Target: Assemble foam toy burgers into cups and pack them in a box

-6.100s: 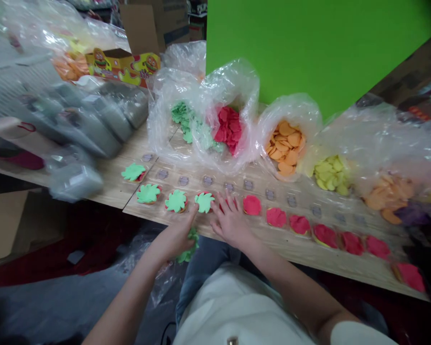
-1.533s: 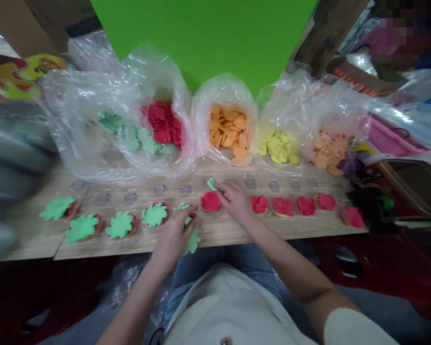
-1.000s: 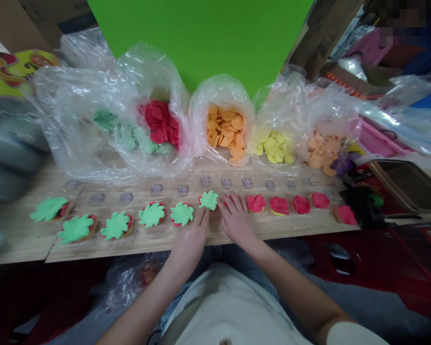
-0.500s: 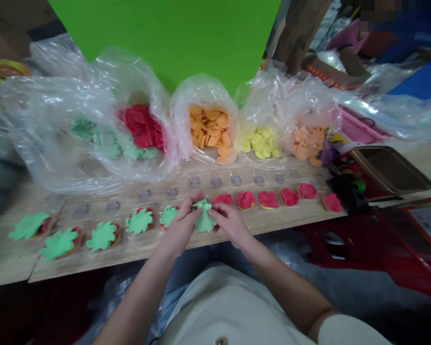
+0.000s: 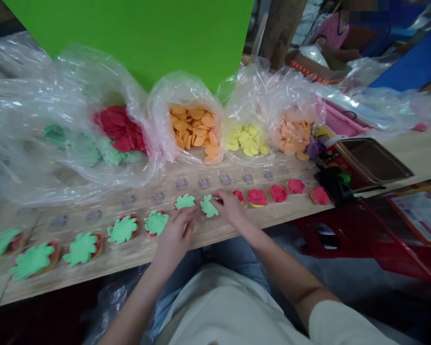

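While the left hand point(image 5: 177, 226) curls half-closed, its hold unclear, the right hand point(image 5: 225, 206) pinches a green leaf point(image 5: 208, 206).
Both hands slant inward over the desk point(image 5: 211, 233); between them, the leaf's jagged edge faces left, long axis unclear.
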Demonstrator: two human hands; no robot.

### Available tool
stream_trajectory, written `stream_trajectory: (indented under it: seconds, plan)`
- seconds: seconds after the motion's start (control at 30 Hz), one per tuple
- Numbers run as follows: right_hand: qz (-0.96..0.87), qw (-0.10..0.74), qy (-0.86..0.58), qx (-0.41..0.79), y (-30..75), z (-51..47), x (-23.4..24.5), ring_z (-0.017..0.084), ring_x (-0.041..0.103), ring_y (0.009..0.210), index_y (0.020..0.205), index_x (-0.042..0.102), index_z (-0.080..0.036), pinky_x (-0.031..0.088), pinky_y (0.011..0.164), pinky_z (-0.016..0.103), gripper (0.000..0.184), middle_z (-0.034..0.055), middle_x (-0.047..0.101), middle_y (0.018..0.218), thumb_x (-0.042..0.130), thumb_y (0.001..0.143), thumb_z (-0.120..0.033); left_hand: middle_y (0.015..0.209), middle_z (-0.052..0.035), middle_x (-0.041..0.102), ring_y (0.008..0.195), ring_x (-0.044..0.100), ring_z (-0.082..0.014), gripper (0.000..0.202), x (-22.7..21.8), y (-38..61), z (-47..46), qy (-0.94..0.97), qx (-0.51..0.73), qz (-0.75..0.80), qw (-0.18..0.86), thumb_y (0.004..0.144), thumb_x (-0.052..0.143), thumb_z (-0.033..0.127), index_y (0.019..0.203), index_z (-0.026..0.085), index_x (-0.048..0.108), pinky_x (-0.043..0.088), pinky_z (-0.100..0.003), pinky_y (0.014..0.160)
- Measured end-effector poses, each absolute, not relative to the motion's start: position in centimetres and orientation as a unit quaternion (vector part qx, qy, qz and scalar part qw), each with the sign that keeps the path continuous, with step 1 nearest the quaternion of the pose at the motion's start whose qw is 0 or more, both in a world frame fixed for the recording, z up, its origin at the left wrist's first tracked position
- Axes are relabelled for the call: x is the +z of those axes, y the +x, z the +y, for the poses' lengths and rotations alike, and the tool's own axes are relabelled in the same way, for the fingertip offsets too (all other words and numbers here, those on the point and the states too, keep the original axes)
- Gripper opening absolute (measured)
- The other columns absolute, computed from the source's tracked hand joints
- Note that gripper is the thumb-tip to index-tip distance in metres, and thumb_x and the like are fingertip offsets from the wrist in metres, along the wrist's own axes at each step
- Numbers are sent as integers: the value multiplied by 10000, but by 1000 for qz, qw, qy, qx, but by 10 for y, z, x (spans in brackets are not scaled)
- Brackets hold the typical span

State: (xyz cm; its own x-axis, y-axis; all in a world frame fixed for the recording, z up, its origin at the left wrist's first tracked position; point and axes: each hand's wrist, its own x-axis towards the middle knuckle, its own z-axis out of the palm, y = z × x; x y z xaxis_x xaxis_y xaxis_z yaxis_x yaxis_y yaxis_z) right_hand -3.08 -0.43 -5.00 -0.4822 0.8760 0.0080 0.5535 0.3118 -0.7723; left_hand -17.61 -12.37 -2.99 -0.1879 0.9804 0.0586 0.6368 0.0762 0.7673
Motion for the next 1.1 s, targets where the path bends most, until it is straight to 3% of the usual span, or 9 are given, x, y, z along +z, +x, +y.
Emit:
stream_trajectory:
  seconds: [0.13, 0.23, 0.33, 0.43, 0.53, 0.7, 0.87, 0.97, 1.1]
  plan:
    - [-837, 229, -463, 181, -23, -12, -48, 214, 516, 914, 1044, 579, -171, 403, 817, 346, 259, 82, 600, 943, 511, 825, -291, 1384, -110, 354, 1297, 257, -245, 474, -33, -157, -129, 710, 197, 666, 116, 835, 416, 212, 1302, 149, 361, 251, -453, 1048]
    - [-841, 247, -468, 110, -4, -22, -44, 222, 481, 971, 1100, 559, -142, 378, 873, 362, 292, 105, 574, 1008, 397, 873, -233, 1431, -100, 267, 1333, 154, -259, 521, -38, -144, -135, 735, 120, 666, 55, 842, 410, 234, 1344, 151, 301, 173, -485, 1070]
    - [-883, 207, -413, 83, 12, -39, -47, 247, 400, 1127, 1126, 563, -176, 321, 952, 398, 311, 100, 525, 1158, 389, 873, -219, 1425, -66, 288, 1331, 169, -246, 500, -41, -140, -137, 742, 85, 663, 40, 854, 384, 269, 1343, 191, 315, 125, -490, 1079]
    - [-905, 161, -390, 55, 16, -53, -53, 309, 208, 1277, 1207, 512, -231, 251, 989, 476, 361, 93, 362, 1352, 441, 859, -301, 1422, -64, 291, 1332, 162, -247, 526, -41, -140, -132, 736, 73, 672, 34, 853, 381, 338, 1349, 181, 303, 102, -501, 1078]
    - [-904, 137, -403, 44, 11, -56, -54, 330, 116, 1309, 1223, 499, -249, 224, 995, 506, 383, 98, 305, 1391, 458, 852, -334, 1406, -89, 324, 1327, 179, -251, 555, -37, -141, -124, 734, 64, 675, 34, 838, 405, 391, 1333, 151, 332, 116, -494, 1077]
    - [-909, 115, -399, 35, 7, -50, -53, 325, 97, 1315, 1242, 481, -206, 176, 1020, 519, 417, 102, 320, 1388, 472, 837, -302, 1367, -129, 379, 1299, 259, -253, 544, -35, -141, -123, 732, 56, 678, 29, 829, 429, 371, 1308, 119, 371, 147, -455, 1081]
    - [-915, 120, -384, 45, 12, -53, -57, 307, 80, 1323, 1285, 432, -226, 171, 1031, 506, 451, 86, 290, 1408, 464, 837, -262, 1406, -106, 320, 1317, 212, -247, 519, -35, -140, -130, 729, 52, 682, 17, 849, 387, 291, 1339, 134, 321, 127, -473, 1083]
    - [-913, 120, -386, 54, 9, -53, -54, 319, 80, 1322, 1250, 471, -255, 176, 1020, 532, 438, 82, 267, 1419, 501, 812, -238, 1376, -97, 377, 1305, 245, -248, 485, -34, -141, -126, 740, 49, 670, 28, 849, 388, 288, 1311, 141, 374, 111, -485, 1085]
    - [-912, 143, -381, 46, 3, -48, -50, 305, 145, 1313, 1200, 519, -227, 225, 1017, 516, 389, 79, 351, 1375, 480, 813, -222, 1320, -124, 446, 1275, 304, -256, 460, -35, -144, -121, 742, 49, 669, 23, 840, 377, 220, 1285, 109, 410, 118, -499, 1082]
